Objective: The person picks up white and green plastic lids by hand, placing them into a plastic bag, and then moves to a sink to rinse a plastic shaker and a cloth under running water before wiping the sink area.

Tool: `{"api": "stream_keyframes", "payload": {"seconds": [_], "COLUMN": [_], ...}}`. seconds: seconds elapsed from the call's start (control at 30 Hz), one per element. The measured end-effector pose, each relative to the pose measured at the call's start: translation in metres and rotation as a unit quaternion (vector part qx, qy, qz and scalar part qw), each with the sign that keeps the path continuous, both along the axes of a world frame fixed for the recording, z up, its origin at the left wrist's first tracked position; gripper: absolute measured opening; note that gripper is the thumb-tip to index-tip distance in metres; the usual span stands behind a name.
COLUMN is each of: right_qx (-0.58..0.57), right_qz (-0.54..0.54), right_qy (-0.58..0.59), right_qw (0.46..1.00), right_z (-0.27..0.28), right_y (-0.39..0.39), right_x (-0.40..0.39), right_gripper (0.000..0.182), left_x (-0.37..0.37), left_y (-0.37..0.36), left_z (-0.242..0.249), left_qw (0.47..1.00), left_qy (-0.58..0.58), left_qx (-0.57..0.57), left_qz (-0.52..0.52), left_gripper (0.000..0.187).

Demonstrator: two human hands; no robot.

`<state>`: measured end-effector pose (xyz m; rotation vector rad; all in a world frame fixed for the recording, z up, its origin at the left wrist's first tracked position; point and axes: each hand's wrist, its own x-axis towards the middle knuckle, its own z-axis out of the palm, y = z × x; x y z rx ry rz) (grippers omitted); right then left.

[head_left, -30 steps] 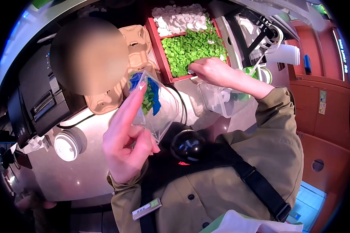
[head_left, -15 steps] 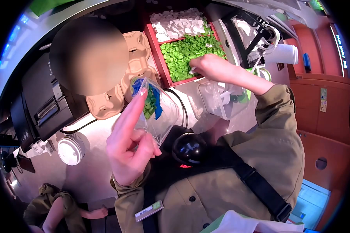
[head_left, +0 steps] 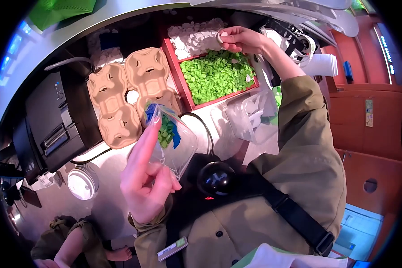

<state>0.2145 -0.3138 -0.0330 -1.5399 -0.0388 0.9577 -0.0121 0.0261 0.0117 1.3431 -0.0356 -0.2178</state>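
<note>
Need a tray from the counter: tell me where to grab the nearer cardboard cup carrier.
Take the cardboard cup carrier by its outer left edge, coming from the printer side. The other long edge butts against the second carrier.

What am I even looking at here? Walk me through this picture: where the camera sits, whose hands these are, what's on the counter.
A camera worn on a person's head looks down with a fisheye lens, so edges curve. No machine: two bare hands. The left hand pinches a clear plastic bag holding green pieces. The right hand reaches over a red tray, pinching a white piece above its white pieces; green pieces fill the nearer compartment. Cardboard cup carriers, a black printer and a white cup lid lie alongside.
</note>
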Motion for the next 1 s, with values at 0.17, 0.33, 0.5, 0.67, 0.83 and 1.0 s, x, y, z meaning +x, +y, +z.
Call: {"api": "stream_keyframes", "payload": {"seconds": [0.17,0.33,0.5,0.67,0.83,1.0], "right_qx": [0.007,-0.016,-0.058,-0.168,-0.220,-0.304], "right_qz": [-0.045,-0.047,-0.015,-0.065,-0.053,0.033], "right_qy": [0.004,0.005,-0.002,0.025,-0.028,-0.122], "right_qw": [0.999,0.999,0.998,0.983,0.974,0.944], "right_z": [-0.005,0.001,0.016,0.011,0.003,0.001], "right_y": [-0.005,-0.001,-0.002,-0.011,-0.018,-0.021], "right_x": [-0.003,0.013,-0.002,-0.035,-0.049,-0.051], "right_gripper": [0.012,0.014,0.018,0.015,0.017,0.020], "left_x": [-0.002,-0.002,-0.003,-0.001,-0.001,-0.001], "left_y": [0.000,-0.004,-0.001,0.005,0.002,0.000], "left_z": [0.000,0.005,0.005,0.001,0.004,0.002], "left_qw": [1.000,0.999,0.999,0.999,0.999,0.999], "left_qy": [-0.003,-0.003,-0.016,-0.013,0.020,0.013], "left_qx": [-0.006,0.028,0.024,-0.015,-0.002,-0.007], "left_qz": [0.012,0.021,0.022,-0.025,-0.032,-0.033], "left_gripper": [0.060,0.055,0.055,0.061,0.060,0.060]}}
